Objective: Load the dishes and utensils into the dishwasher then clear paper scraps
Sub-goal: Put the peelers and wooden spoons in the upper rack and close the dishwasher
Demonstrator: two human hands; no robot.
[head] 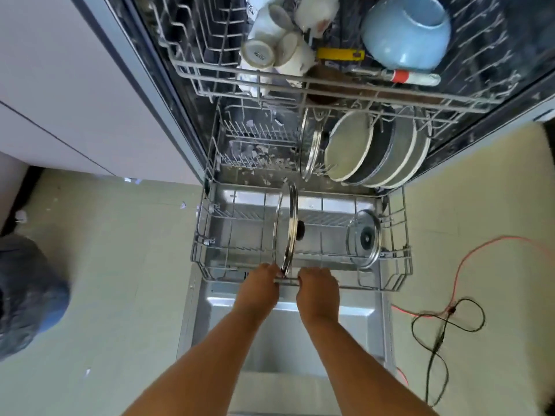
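The dishwasher is standing wide open with both racks out. The lower rack is sitting over the dropped door, and the upper rack is carrying the blue bowl and cups. Plates are leaning at the back right of the lower rack, and a big glass lid is standing on edge near the middle, with a smaller lid by the right wall.

Both the left hand and the right hand are curling over the lower rack's front rail. The left one is pressing right up against the big lid's rim (can't tell if it's pinching it too).

My guess is they're seating that lid or getting ready to slide the rack. Either way, I'd be pushing evenly and slowly with both hands, since a lid balancing on edge tips easily.

Paper scraps are still lying on the floor.
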